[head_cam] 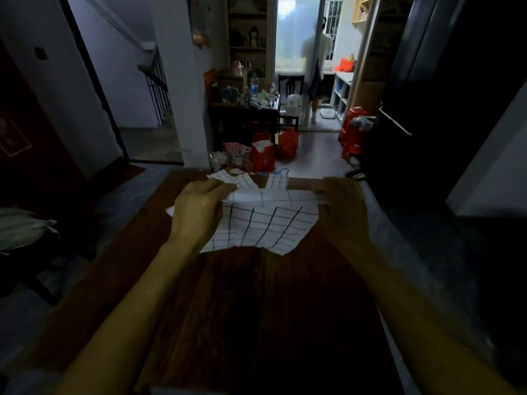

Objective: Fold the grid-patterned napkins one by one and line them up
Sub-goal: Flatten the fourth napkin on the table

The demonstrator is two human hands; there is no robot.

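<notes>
I count three grid-patterned napkins: one napkin in my hands [265, 223], two more napkins behind it [232, 179] [278, 181]. One table [256, 309], two hands [196, 212] [342, 209].

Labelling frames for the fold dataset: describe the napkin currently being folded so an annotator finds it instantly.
Start at the dark wooden table in the foreground. Halfway up it, the left hand and right hand each pinch a far corner of the held napkin. Unlike the other grid napkins lying beyond, its far edge is lifted and rolling over.
</notes>
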